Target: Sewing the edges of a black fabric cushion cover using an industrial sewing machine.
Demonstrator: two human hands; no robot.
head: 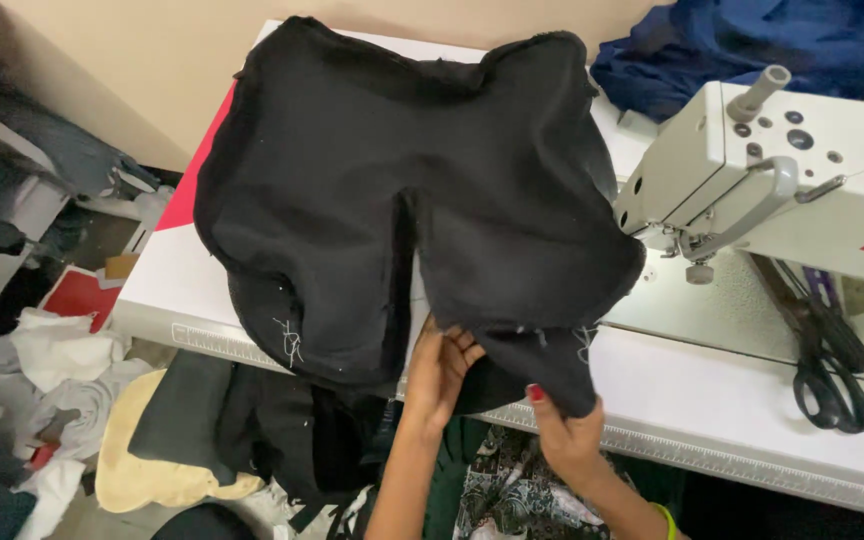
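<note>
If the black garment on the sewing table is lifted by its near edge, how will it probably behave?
The black garment will probably be floppy: it already sags over the table edge and folds where the left hand and right hand pinch it. It seems light, since fingertips alone hold it. It should not slip easily, because the cloth looks matte and slightly fuzzy.

The black garment (402, 190) covered most of the white table (742, 400), leaving bare surface only along the front edge to the right. There the sewing machine (782, 170) blocked the far side and black scissors (832, 380) lay near it. Blue cloth (752, 45) filled the back corner.
</note>
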